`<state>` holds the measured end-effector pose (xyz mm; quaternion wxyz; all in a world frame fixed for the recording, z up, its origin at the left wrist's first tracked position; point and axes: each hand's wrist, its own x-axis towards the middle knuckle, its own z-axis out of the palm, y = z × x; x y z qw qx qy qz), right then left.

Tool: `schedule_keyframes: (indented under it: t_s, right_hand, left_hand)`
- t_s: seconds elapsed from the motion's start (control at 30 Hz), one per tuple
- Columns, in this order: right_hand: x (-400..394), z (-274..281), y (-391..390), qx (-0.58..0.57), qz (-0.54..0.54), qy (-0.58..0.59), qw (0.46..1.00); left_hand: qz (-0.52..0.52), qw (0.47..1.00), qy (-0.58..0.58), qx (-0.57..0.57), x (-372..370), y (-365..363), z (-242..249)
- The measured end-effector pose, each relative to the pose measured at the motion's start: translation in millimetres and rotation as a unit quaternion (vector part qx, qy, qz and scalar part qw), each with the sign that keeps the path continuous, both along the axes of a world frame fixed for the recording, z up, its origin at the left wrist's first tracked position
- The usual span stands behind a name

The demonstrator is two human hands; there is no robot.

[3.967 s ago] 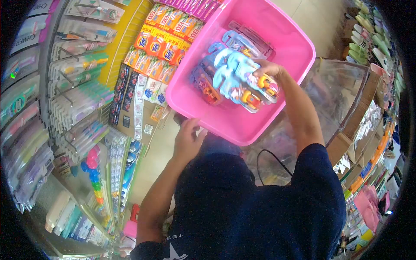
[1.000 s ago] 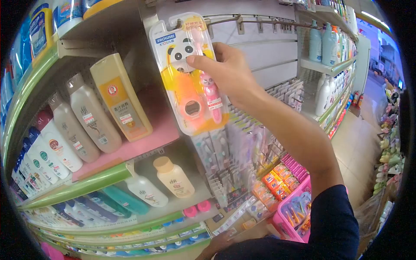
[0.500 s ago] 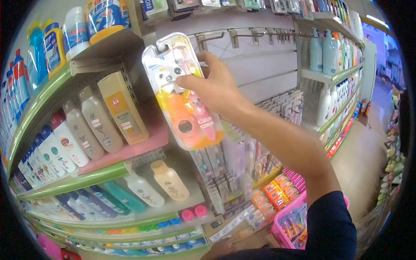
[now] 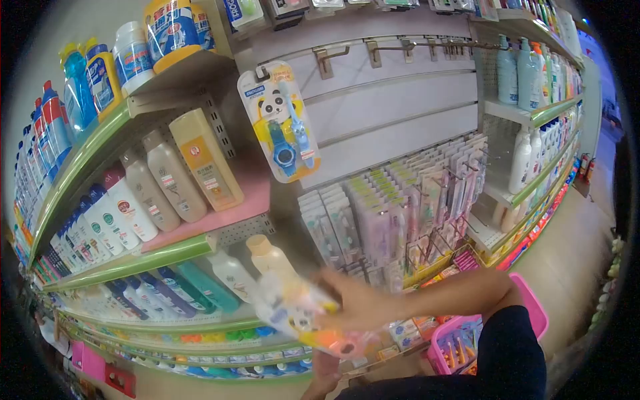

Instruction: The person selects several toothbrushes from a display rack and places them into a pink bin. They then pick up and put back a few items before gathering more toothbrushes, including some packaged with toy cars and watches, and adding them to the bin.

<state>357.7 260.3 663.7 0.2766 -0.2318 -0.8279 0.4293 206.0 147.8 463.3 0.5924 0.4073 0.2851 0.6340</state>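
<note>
My right hand point(image 4: 363, 301) is low in front of the shelves, blurred by motion, and grips an orange and pink children's toothbrush pack point(image 4: 303, 320) by its edge. A blue panda toothbrush pack point(image 4: 280, 121) hangs alone on a wall hook point(image 4: 267, 69) up high, apart from my hand. Only a small part of my left hand point(image 4: 320, 379) shows at the bottom edge, under the pack; its fingers and anything in them are hidden. The pink basket point(image 4: 535, 319) with more packs sits at the lower right beside my dark sleeve.
Shampoo bottles point(image 4: 170, 177) line the pink and green shelves on the left. Detergent bottles point(image 4: 100, 70) stand on the top shelf. Racks of hanging toothbrushes point(image 4: 400, 203) fill the middle. Empty hooks point(image 4: 400, 47) run along the wall panel. The aisle floor point(image 4: 573, 247) opens to the right.
My right hand has dropped from the high hook to waist level, still holding the orange pack. A blue panda pack now shows on the hook. The view tilted slightly.
</note>
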Motion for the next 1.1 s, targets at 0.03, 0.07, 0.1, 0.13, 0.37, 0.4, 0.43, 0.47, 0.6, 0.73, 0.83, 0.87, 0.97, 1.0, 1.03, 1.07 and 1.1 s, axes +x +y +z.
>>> schedule_keyframes:
  t_s: [0.03, 0.07, 0.1, 0.13, 0.37, 0.4, 0.43, 0.47, 0.6, 0.73, 0.83, 0.87, 0.97, 1.0, 1.03, 1.07, 1.1]
  right_hand:
    - [-2.0, -7.0, -12.0, -0.041, 0.002, -0.059, 0.997]
    - [-8.2, -23.8, -17.0, -0.043, 0.004, -0.053, 0.998]
    - [-16.9, -44.5, -17.6, -0.045, 0.006, -0.048, 0.998]
    - [-22.6, -58.9, -15.2, -0.048, 0.008, -0.044, 0.998]
    - [-15.0, 6.5, 34.7, 0.271, -0.072, 0.036, 0.959]
    - [-14.5, 25.7, 57.5, 0.333, -0.16, 0.1, 0.924]
    - [-14.2, 47.4, 80.0, 0.373, -0.245, 0.202, 0.872]
    - [-10.6, 68.1, 109.2, 0.33, -0.292, 0.215, 0.871]
    - [-17.5, 122.8, 202.3, 0.312, -0.326, 0.274, 0.849]
    - [-32.6, 142.4, 215.5, 0.131, -0.265, 0.272, 0.916]
    - [-37.4, 141.9, 212.8, 0.097, -0.247, 0.294, 0.918]
    - [-38.4, 143.1, 206.6, 0.09, -0.242, 0.307, 0.916]
    - [-40.3, 144.0, 206.6, 0.049, -0.197, 0.336, 0.92]
    - [-39.9, 144.8, 207.2, 0.033, -0.179, 0.346, 0.921]
    - [-39.6, 145.7, 205.9, 0.025, -0.16, 0.343, 0.925]
    - [-39.7, 147.4, 203.8, 0.018, -0.139, 0.341, 0.93]
    - [-39.5, 148.5, 202.3, 0.01, -0.119, 0.338, 0.934]
  left_hand:
    - [0.007, 1.0, 0.002, -0.014, 0.0, -0.7, -0.7]
    - [0.011, 1.0, 0.004, -0.023, 0.7, 0.1, -3.4]
    - [0.014, 0.999, 0.009, -0.032, 2.1, -1.3, -7.3]
    - [0.012, 0.999, 0.013, -0.041, 3.8, -4.2, -12.9]
    - [-0.041, 0.993, 0.071, -0.08, 0.3, -9.6, -39.0]
    - [-0.054, 0.992, 0.079, -0.081, 2.3, -5.4, -40.1]
    - [-0.063, 0.991, 0.089, -0.077, 2.9, -2.0, -40.6]
    - [-0.072, 0.99, 0.093, -0.079, 3.9, -0.1, -40.8]
    - [-0.101, 0.986, 0.106, -0.081, -1.7, 1.2, -45.8]
    - [-0.12, 0.982, 0.115, -0.089, -13.2, -2.1, -49.7]
    - [-0.128, 0.98, 0.12, -0.09, -21.1, -2.6, -51.9]
    - [-0.129, 0.98, 0.122, -0.091, -23.5, -2.5, -52.1]
    - [-0.132, 0.978, 0.132, -0.088, -30.7, -0.5, -50.9]
    - [-0.136, 0.978, 0.135, -0.088, -33.2, 0.7, -49.7]
    - [-0.14, 0.977, 0.138, -0.089, -36.8, 0.9, -50.1]
    - [-0.141, 0.976, 0.141, -0.087, -39.1, 0.9, -50.7]
    - [-0.143, 0.975, 0.144, -0.086, -40.4, 1.2, -51.3]
